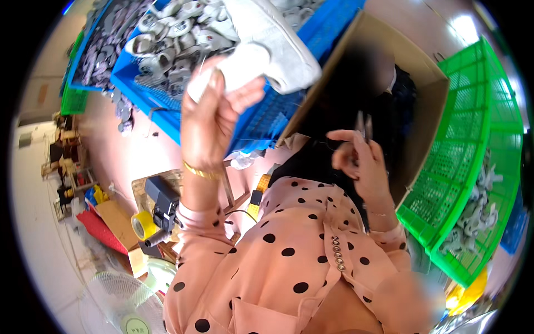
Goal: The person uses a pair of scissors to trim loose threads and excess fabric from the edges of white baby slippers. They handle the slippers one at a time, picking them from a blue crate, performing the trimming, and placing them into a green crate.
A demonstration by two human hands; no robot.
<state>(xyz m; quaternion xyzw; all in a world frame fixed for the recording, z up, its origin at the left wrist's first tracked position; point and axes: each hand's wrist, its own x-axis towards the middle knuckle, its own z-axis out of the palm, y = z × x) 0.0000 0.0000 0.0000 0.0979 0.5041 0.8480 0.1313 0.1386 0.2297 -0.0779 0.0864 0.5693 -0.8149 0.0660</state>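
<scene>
My left hand (208, 114), raised over the near edge of the blue crate (158, 119), is closed around a white shoe (278, 47). Its thumb presses on the narrower end while the larger part extends up and to the right. To the right, in front of the cardboard box, my right hand (359, 161) is closed on small metal thread snips (364, 125). The tips of the snips point upward, away from me, well apart from the shoe. Inside the blue crate lies a heap of white and grey shoes (172, 42).
An open cardboard box (431, 94) stands right of the blue crate. Green crates (456, 145) at the right hold white pieces (473, 228). Another blue crate at the far left holds greyish-purple pieces (111, 50). A yellow tape roll (144, 225) and a fan (125, 300) are lower left.
</scene>
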